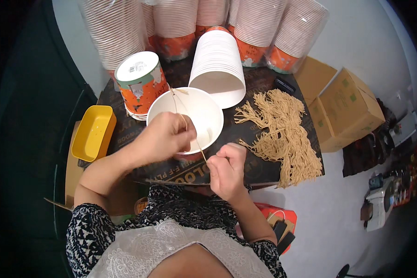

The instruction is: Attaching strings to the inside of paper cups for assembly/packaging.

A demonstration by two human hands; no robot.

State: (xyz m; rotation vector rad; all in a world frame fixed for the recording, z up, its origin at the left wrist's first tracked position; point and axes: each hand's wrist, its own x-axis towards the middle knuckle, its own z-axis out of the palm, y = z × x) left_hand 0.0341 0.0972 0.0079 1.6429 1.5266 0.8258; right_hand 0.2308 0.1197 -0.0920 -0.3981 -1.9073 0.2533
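A white paper bucket [214, 109] stands mouth up at the front of the dark table, its inside facing me. Thin tan cord [201, 149] comes from the bucket's far left rim, passes my left hand [173, 132] and runs on to my right hand [228, 170]. Over the bucket's near side, my left hand is closed on the cord, with the fingertips partly hidden. Just right of the bucket, at the table's front edge, my right hand makes a fist around the cord's other end. The stretch between the two hands looks taut.
Left of the bucket stands an upside-down orange and green bucket [146, 90]; a white stack [217, 60] lies behind. Loose tan cords [285, 139] spread at right, near a black marker-like object [285, 85]. A yellow tray [93, 134], wrapped bucket stacks [173, 23] and cardboard boxes [350, 104] surround these.
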